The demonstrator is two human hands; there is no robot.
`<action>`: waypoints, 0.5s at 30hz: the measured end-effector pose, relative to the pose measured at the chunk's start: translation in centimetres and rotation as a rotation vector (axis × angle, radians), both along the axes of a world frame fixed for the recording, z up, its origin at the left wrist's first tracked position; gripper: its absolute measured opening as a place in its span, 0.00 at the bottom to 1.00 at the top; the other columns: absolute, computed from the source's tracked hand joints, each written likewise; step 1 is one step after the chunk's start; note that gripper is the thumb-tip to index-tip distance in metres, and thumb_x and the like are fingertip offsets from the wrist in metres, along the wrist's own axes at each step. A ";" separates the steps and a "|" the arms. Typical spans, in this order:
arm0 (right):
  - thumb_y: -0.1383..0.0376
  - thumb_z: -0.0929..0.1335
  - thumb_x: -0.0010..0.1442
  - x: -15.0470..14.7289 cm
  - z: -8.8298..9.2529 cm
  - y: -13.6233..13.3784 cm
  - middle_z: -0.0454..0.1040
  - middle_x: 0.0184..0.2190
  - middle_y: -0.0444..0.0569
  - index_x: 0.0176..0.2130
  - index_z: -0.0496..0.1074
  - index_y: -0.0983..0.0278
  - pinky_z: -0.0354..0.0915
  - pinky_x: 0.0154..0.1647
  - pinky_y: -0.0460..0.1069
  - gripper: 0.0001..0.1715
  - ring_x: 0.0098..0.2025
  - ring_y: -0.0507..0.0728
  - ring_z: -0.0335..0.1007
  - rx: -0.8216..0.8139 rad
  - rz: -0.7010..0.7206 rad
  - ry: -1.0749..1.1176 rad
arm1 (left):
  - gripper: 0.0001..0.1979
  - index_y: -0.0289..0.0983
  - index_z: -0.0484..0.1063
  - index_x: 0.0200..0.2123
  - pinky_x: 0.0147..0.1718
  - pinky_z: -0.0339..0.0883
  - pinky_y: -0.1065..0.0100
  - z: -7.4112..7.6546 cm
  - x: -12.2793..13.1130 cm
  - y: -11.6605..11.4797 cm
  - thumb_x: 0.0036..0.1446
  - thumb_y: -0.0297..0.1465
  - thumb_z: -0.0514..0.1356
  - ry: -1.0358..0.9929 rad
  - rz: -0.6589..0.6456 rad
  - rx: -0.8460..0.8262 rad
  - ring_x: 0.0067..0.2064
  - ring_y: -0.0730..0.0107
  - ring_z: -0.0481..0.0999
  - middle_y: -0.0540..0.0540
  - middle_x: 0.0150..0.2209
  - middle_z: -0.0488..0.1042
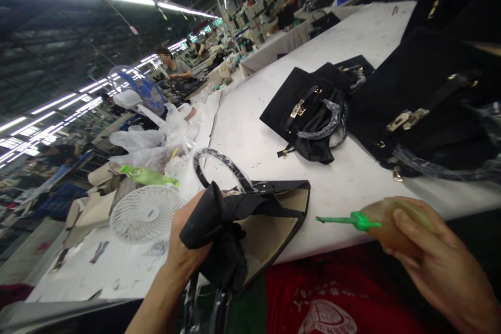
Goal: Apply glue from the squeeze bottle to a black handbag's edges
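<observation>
My left hand (188, 240) is closed on a black handbag (270, 203), which is tilted so that its beige inside shows. One plastic-wrapped handle (223, 162) of the bag arches up over the table; more wrapped straps hang below the hand. In my right hand (434, 250) is a soft squeeze bottle (395, 222) with amber contents, gripped around its body. Its green nozzle (352, 220) points left toward the bag, with a gap between tip and bag.
Several finished-looking black handbags (305, 109) lie on the white table (242, 115), larger ones at the right (430, 104). To the left are a white round fan (146, 214), a green bottle (151, 175) and clear plastic bags (156, 141). A person (178, 68) sits farther back.
</observation>
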State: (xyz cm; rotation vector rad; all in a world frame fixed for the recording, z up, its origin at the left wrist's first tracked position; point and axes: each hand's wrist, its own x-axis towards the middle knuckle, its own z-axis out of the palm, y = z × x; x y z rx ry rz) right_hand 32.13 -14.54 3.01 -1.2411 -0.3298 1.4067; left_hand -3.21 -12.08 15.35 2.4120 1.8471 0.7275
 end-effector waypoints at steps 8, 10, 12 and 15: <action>0.52 0.78 0.41 0.6 1.5 2.4 0.75 0.52 0.41 0.56 0.71 0.45 0.72 0.23 0.41 0.42 0.35 0.54 0.77 -0.047 -0.004 0.045 | 0.09 0.38 0.76 0.40 0.33 0.66 0.72 4.7 1.3 3.3 0.60 0.29 0.56 0.135 -0.321 -0.210 0.34 0.69 0.75 0.48 0.34 0.75; 0.53 0.78 0.43 0.2 2.2 3.4 0.74 0.54 0.42 0.54 0.73 0.48 0.73 0.23 0.42 0.38 0.36 0.54 0.77 -0.008 -0.007 0.064 | 0.10 0.40 0.75 0.42 0.33 0.65 0.71 6.1 1.9 4.6 0.61 0.28 0.55 0.306 -0.433 -0.197 0.34 0.69 0.74 0.47 0.35 0.74; 0.54 0.78 0.44 -0.4 3.2 4.5 0.77 0.49 0.44 0.48 0.77 0.52 0.73 0.23 0.41 0.29 0.35 0.55 0.78 0.035 -0.014 0.125 | 0.10 0.39 0.74 0.43 0.33 0.64 0.69 7.5 3.1 5.4 0.63 0.27 0.54 0.512 -0.564 -0.165 0.35 0.67 0.73 0.47 0.35 0.73; 0.55 0.77 0.47 -0.9 4.9 6.5 0.80 0.40 0.45 0.40 0.78 0.54 0.68 0.17 0.40 0.18 0.30 0.54 0.76 0.164 -0.025 0.308 | 0.09 0.38 0.72 0.39 0.31 0.61 0.66 9.2 5.5 5.3 0.65 0.26 0.52 0.802 -0.736 -0.105 0.36 0.66 0.70 0.47 0.35 0.72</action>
